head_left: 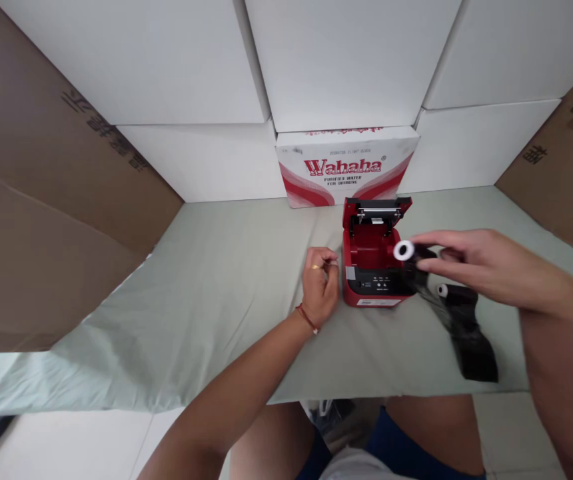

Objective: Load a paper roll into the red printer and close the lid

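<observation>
A small red and black printer [379,283] stands on the cloth with its lid [377,210] raised and its red inner bay showing. Close to its left side rests my left hand [320,283], fingers curled in, with nothing visible in them. My right hand [466,257] pinches a roll of black ribbon [405,251] between thumb and fingers, over the printer's right side; its white core end faces left. From it, dark shiny film runs down to a second ribbon roll [459,293] with a white core, below my right hand. A loose black tail [475,353] lies toward the front edge.
A Wahaha water carton [346,167] stands just behind the printer, against stacked white boxes [206,160]. Brown cardboard [66,200] walls in the left, and another brown carton [561,167] the right. Pale green cloth [206,287] covers the table.
</observation>
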### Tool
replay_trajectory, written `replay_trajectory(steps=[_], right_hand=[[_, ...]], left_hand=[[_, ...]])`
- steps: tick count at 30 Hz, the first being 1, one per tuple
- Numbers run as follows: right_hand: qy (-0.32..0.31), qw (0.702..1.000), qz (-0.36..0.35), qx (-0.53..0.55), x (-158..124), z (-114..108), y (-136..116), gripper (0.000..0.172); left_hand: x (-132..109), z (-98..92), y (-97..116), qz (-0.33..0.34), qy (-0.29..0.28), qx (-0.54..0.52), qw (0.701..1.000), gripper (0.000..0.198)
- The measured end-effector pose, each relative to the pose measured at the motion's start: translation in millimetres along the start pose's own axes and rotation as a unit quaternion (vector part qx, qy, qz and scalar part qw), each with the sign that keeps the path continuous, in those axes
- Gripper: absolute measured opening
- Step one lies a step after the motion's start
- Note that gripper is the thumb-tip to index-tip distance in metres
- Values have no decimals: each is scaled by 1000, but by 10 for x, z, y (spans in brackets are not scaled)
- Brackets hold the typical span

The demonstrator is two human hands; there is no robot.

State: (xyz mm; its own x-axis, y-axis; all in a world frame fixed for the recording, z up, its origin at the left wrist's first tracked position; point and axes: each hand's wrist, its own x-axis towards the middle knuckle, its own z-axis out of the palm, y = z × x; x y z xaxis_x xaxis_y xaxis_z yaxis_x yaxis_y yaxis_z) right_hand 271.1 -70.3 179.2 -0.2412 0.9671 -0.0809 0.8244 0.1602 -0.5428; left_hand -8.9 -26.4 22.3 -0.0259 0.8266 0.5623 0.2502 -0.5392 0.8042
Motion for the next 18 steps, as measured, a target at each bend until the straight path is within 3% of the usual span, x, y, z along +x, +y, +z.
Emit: replay_trajectory(steps=[2,5,9,13,18], right_hand=[[21,998,-5,-55,295,240,-207,44],[26,985,24,-171,629,528,-353,40],[8,963,49,-265,844,659,-379,40],[15,956,31,-292,952,722,-402,40],[19,958,28,-283,1038,815,-422,32]], left_hand=[[-51,-7,69,89,6,30,996,12],[-110,-31,158,184,-11,53,981,25],[-128,-41,233,281,-52,78,955,31],[-148,-11,233,328,-86,99,936,34],[-185,-5,183,327,-138,126,926,44]])
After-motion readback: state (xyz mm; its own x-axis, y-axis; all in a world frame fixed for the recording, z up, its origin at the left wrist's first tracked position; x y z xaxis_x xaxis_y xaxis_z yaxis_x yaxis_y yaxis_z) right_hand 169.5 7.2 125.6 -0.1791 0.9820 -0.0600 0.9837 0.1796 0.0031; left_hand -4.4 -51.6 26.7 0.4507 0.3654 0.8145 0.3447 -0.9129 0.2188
